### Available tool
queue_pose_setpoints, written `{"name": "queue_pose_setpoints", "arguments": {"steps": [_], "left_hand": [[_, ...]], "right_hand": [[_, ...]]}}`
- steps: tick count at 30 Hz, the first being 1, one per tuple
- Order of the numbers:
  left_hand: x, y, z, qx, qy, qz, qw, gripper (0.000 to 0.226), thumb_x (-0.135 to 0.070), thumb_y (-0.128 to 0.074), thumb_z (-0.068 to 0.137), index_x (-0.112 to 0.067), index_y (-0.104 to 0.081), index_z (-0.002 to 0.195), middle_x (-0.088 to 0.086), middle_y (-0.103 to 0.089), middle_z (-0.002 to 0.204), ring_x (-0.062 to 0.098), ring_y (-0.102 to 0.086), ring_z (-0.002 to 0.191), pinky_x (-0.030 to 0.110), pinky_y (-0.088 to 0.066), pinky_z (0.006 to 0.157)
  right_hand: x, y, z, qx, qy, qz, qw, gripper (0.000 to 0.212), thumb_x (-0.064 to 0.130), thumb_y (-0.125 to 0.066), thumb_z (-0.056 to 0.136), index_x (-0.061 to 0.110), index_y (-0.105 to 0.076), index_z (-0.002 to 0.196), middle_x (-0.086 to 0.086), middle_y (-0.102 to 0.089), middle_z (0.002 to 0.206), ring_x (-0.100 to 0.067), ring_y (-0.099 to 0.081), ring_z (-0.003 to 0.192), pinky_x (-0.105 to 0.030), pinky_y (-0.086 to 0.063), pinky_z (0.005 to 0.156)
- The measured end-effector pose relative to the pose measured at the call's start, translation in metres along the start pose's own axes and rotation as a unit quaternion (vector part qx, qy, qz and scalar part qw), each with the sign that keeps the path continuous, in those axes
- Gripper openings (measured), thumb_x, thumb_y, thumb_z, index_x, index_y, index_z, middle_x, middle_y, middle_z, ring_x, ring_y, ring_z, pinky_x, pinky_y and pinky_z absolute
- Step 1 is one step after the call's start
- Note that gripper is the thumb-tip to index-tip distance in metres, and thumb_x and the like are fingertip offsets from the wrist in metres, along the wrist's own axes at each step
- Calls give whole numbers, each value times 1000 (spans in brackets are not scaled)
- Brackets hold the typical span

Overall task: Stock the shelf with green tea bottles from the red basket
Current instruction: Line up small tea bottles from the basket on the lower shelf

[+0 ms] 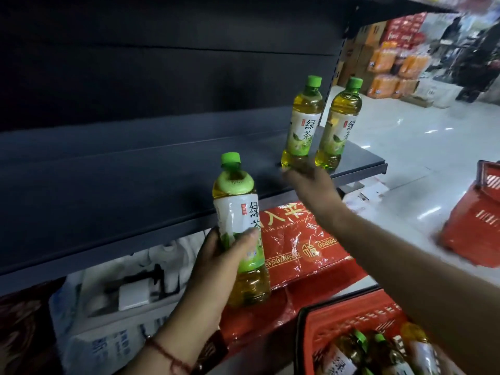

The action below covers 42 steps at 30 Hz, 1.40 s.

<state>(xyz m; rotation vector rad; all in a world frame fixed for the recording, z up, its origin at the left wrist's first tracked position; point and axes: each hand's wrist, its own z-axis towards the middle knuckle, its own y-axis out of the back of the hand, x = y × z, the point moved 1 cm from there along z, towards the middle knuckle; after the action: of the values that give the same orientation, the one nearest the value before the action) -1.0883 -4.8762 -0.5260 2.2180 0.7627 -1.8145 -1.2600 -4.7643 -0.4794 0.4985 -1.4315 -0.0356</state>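
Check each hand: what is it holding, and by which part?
The left hand grips a green tea bottle around its lower label. The right hand touches the base of a shelf bottle; a grip cannot be told.

The left hand [216, 255] is raised in front of the dark shelf [135, 185], below its front edge, fingers and thumb curled round the middle of an upright green tea bottle [239, 228]. A red thread circles the left wrist. The right arm stretches forward from the lower right up to the shelf's right end, where the right hand [311, 182] reaches the base of another bottle [301, 125] (the grip itself is blurred).
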Motion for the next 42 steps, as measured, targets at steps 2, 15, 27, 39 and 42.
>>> {"name": "queue_pose_setpoints", "arguments": {"steps": [2,15,27,39,42], "left_hand": [[0,0,-2,-10,3,-6,1000,52,-47,-84,64,-34,-67,112,-7,-77,99,18,-74,93,51,-55,93],[-9,0,-32,-20,-110,210,971,32,-49,-64,90,-38,-63,120,-17,-72,102,4,-68,97,24,-52,78],[-27,1,-47,-79,-229,600,762,69,-50,-48,96,-34,-19,157,2,-8,167,26,-11,151,45,-12,122],[-12,3,-22,-51,-206,621,755,68,-50,-41,99,-34,-11,158,-1,0,167,24,-2,153,40,-6,124],[-7,1,-19,-41,-211,613,760,70,-49,-41,99,-35,-5,158,-3,-3,167,20,-4,153,41,-3,124]], "right_hand": [[-2,-7,-65,119,-35,21,992,36,45,-60,93,30,-55,125,16,-63,116,-7,-60,112,-17,-44,84],[-21,-28,-141,178,-3,40,983,31,10,-76,78,16,-70,108,-6,-76,98,-20,-72,88,-43,-58,87],[5,-38,-28,34,48,45,997,52,11,-83,76,13,-57,121,1,-71,113,-16,-68,103,-41,-57,93],[-16,-52,63,-96,95,-112,984,52,18,-81,78,11,-57,124,-6,-64,122,-12,-56,102,-22,-41,83],[-15,-54,71,-106,84,-122,983,50,21,-80,79,12,-57,123,-5,-64,123,-15,-58,104,-23,-40,83]]}}
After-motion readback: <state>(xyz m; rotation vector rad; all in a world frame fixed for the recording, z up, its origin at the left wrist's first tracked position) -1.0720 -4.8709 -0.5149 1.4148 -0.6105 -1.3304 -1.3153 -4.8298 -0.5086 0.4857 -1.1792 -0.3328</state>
